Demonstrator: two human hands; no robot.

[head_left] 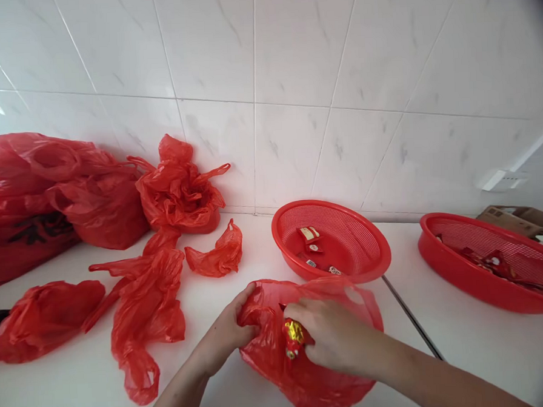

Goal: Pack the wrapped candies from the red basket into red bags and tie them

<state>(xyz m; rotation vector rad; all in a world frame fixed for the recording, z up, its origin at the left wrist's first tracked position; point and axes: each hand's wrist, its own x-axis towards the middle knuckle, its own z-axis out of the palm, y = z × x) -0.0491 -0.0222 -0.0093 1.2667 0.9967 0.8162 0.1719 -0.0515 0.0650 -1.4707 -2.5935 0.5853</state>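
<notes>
A red plastic bag (pixel 281 382) lies spread on the white table in front of me, its mouth facing up. My left hand (pixel 230 333) grips the left edge of that mouth between thumb and fingers. Inside the opening, my right hand (pixel 326 334) is closed around shiny red and gold wrapped sweets (pixel 294 332), which stick out past the fingers. How many it holds I cannot tell. Just beyond the bag stands a round red plastic basket (pixel 378 255) with a few small wrapped packets (pixel 314 247) at its bottom.
A second red basket (pixel 466 278) with wrapped pieces stands at right, a cardboard box (pixel 522 217) behind it. Crumpled red bags (pixel 149 307) lie at left, near full red bags (pixel 99 206) against the tiled wall (pixel 290 44). A dark seam (pixel 414 320) crosses the table.
</notes>
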